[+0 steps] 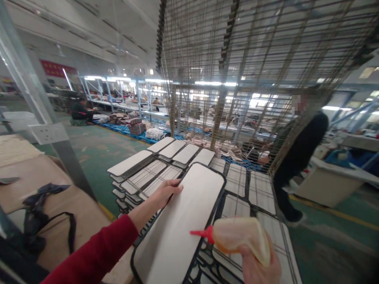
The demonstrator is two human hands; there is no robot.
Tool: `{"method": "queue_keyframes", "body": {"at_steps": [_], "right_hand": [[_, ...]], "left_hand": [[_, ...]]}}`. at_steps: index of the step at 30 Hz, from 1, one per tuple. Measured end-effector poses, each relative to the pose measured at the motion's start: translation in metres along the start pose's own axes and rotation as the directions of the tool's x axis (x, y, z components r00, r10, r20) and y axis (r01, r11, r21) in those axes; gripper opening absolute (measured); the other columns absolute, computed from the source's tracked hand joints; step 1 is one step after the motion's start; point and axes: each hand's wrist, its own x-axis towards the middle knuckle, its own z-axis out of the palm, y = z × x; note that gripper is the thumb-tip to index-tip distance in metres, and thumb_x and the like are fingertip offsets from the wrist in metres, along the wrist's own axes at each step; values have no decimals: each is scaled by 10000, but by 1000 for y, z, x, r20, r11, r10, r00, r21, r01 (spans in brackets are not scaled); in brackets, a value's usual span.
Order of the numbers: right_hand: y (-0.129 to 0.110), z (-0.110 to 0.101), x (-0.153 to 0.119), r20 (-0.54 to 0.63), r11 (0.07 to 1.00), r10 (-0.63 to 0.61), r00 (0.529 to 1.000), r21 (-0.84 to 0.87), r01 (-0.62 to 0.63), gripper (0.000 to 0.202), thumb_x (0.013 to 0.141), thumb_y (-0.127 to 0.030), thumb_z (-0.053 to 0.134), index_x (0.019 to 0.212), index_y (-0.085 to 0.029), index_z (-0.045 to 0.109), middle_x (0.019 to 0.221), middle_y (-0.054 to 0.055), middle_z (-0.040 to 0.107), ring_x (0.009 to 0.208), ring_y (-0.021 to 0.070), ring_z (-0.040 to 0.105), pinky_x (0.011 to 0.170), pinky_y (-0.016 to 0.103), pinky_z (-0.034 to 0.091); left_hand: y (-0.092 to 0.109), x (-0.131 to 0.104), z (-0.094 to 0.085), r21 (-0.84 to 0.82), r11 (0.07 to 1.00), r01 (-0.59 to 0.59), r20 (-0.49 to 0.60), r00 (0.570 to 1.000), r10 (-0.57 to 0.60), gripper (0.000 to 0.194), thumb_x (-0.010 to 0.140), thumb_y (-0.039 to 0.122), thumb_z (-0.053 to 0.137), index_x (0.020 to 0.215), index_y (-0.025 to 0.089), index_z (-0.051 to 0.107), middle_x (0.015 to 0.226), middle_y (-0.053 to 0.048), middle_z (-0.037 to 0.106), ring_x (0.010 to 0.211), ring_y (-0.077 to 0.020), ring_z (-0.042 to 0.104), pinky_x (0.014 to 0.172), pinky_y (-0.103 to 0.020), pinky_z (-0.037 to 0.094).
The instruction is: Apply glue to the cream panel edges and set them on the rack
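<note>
A: Under the left fingers: one white panel (177, 225) with a dark border, long, rounded corners, lying tilted across the wire rack shelf (260, 221). Left hand (164, 193) rests flat on its upper left edge, fingers extended and lightly curled over the rim, not closed round it. Red sleeve (97, 252) runs back from the wrist.

B: Right hand?

A: Right hand (260, 268) is wrapped round a translucent squeeze bottle (239, 236), amber liquid inside, red nozzle (201, 233). Fingers are closed on the bottle body; the fingertips themselves are mostly out of frame. Nozzle points toward the left fingers and hovers over the panel's right half; contact with the surface cannot be told.

B: Beyond the fingertips?

A: More white panels (180, 152) laid on stacked rack shelves, just past the left fingers. Above them, raised wire shelves (251, 47) of the drying rack. Right of the bottle hand, well apart, a person in dark clothing (299, 157) stands behind the mesh. Left of the left arm, a brown worktable (44, 177) with a dark strap (44, 213) lying on it. Far off, a seated person (79, 112) by blue pallets.
</note>
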Motion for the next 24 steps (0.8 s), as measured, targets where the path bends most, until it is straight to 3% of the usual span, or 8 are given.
{"method": "queue_keyframes", "body": {"at_steps": [4,7,9,13,15,18,21,24], "right_hand": [[-17,34,46,-196,983,-99,976,134,127,505,566,-353,818,985,-176,601,907,28,643,824,195,618,830,377,518],[-10,51,58,-236,982,-143,961,90,168,478,566,-372,817,945,-181,598,877,7,618,795,179,598,865,399,495],[0,54,47,-176,993,-109,978,34,117,488,564,-358,823,957,-155,617,878,42,641,790,203,610,816,398,514],[16,58,25,94,997,3,996,-81,4,581,570,-375,819,1058,-134,616,963,114,674,868,270,631,766,402,536],[18,67,32,67,995,-27,997,-91,33,605,588,-398,807,1095,-143,597,1011,111,664,908,269,622,797,407,529],[18,86,56,-68,992,-105,992,-73,100,604,630,-419,777,1127,-148,569,1070,93,637,942,238,603,850,395,507],[20,102,60,8,995,-76,997,-64,76,570,598,-376,804,1073,-136,599,978,79,662,843,207,623,778,335,528],[20,104,45,92,999,-23,995,-34,26,546,575,-323,822,1044,-128,623,946,89,678,809,211,639,704,312,548]], "left_hand": [[3,13,-5,-25,1000,10,12,1000,-9,495,424,330,868,834,99,716,673,-64,721,602,-182,646,580,-260,471],[5,24,-10,-62,998,23,24,999,-21,501,388,321,878,806,103,709,665,-64,719,600,-185,646,590,-267,481],[6,32,-16,-77,996,32,10,999,-32,498,361,310,880,779,105,704,629,-55,708,577,-182,637,575,-268,481],[7,45,-29,-57,998,4,-1,1000,-4,467,381,309,865,769,105,701,611,-41,698,562,-169,626,553,-251,467],[8,50,-33,-44,999,-18,19,1000,19,450,410,312,851,782,107,702,621,-38,699,566,-167,627,558,-251,466],[10,56,-37,-49,999,-15,56,998,18,448,425,310,835,802,110,699,624,-36,697,565,-178,627,566,-267,472],[7,65,-40,-46,999,0,48,999,3,450,422,298,821,808,106,690,622,-42,693,550,-186,620,561,-284,478],[-2,80,-45,-12,1000,13,-6,1000,-13,414,459,273,790,817,98,679,606,-44,679,546,-186,613,543,-281,472]]}}
